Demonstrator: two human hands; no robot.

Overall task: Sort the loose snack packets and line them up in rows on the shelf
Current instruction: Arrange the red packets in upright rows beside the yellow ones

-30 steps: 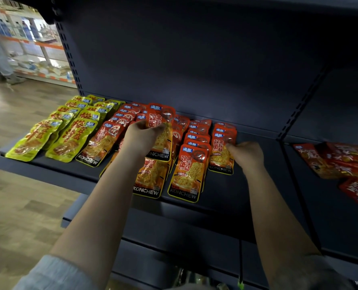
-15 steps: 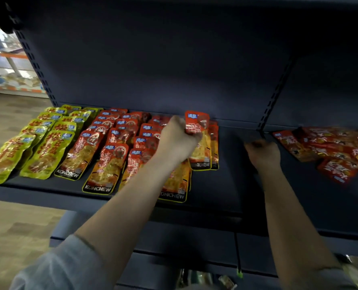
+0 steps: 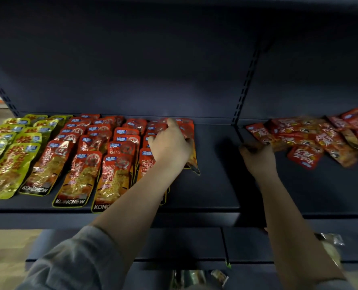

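Red snack packets (image 3: 79, 176) lie in several neat rows on the left bay of the dark shelf (image 3: 211, 185), beside rows of yellow-green packets (image 3: 10, 164). My left hand (image 3: 169, 145) lies spread on the rightmost red row, index finger pointing to the back. It presses down a red packet (image 3: 192, 164) whose lower corner sticks out tilted. A loose pile of red packets (image 3: 312, 139) sprawls across the right bay. At that pile's left edge my right hand (image 3: 257, 158) has its fingers curled on the nearest packet (image 3: 259, 132). Its fingertips are hidden.
An upright slotted post (image 3: 245, 86) divides the two bays. Bare shelf lies between the last red row and the pile. A lower shelf (image 3: 184, 243) juts out below, with a few packets (image 3: 195, 277) at the bottom of the view.
My left hand has lowered the red packet it was gripping onto the rightmost row and flattened over it. My right hand has moved right to the loose pile's edge.
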